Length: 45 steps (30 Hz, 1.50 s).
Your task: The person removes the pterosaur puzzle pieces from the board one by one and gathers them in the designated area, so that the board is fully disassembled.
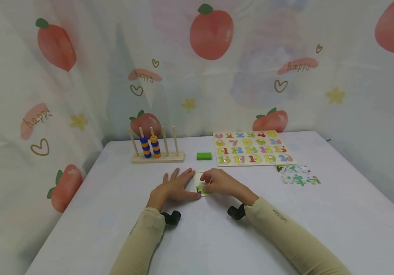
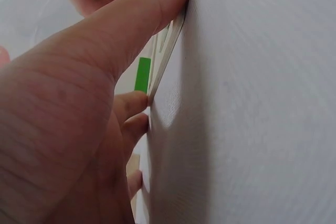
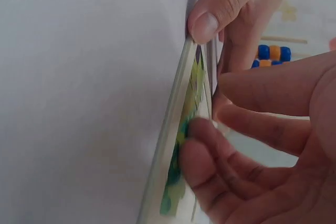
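A small puzzle tray (image 1: 198, 178) with a pale rim lies on the table between both hands. Green puzzle pieces (image 3: 191, 95) sit inside it, partly hidden by the right hand. My left hand (image 1: 177, 186) is spread along the tray's left side, its thumb at the near corner and its fingertips by the far corner. Over the tray, my right hand (image 1: 222, 181) is bent at the fingers; in the right wrist view its fingertips (image 3: 197, 163) rest against the green pieces, with thumb and index finger apart and nothing pinched.
Beyond the tray lies a green block (image 1: 204, 156). A wooden peg stand (image 1: 159, 158) with blue and orange beads is at the back left. A number puzzle board (image 1: 254, 149) occupies the back right, with loose jigsaw pieces (image 1: 299, 179) in front of it.
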{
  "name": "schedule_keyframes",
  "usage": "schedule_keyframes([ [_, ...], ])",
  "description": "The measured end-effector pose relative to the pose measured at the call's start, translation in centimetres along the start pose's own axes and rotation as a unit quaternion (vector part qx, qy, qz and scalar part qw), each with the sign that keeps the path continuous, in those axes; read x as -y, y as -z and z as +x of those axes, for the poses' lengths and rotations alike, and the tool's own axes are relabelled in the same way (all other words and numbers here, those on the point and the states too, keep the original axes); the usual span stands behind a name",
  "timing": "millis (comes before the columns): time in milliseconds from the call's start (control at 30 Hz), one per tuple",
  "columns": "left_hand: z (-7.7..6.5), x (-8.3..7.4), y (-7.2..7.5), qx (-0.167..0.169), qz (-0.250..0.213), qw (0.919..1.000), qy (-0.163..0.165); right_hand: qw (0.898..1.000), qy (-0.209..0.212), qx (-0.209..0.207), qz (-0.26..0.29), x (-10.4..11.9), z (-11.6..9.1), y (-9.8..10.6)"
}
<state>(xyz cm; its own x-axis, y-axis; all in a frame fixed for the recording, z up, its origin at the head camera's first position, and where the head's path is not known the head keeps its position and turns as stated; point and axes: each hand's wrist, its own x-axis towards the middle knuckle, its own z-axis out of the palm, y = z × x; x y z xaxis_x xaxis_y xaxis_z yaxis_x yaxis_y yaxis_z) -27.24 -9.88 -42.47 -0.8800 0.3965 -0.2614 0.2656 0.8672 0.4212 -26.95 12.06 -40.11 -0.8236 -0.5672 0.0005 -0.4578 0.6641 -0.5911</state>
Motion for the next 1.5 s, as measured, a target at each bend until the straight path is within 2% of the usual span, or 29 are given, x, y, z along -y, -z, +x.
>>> schedule_keyframes([
  [200,0.0,0.1,0.0,0.001,-0.004,1.0,-0.007,0.999,-0.014,0.016,-0.035,0.7,0.5,-0.2],
  [533,0.1,0.1,-0.1,-0.001,0.001,1.0,-0.003,0.997,-0.058,0.014,-0.052,1.7,0.7,-1.0],
  [1033,0.0,-0.1,0.1,-0.001,0.007,1.0,0.001,0.996,-0.069,0.01,-0.056,2.1,0.7,-1.4],
  [1300,0.0,0.0,0.1,-0.003,0.001,1.0,-0.002,0.997,-0.078,0.001,-0.024,2.2,0.5,-1.1],
  [1500,0.1,0.1,0.0,-0.004,0.003,1.0,0.0,0.999,-0.04,-0.01,0.025,1.5,0.3,-1.1],
])
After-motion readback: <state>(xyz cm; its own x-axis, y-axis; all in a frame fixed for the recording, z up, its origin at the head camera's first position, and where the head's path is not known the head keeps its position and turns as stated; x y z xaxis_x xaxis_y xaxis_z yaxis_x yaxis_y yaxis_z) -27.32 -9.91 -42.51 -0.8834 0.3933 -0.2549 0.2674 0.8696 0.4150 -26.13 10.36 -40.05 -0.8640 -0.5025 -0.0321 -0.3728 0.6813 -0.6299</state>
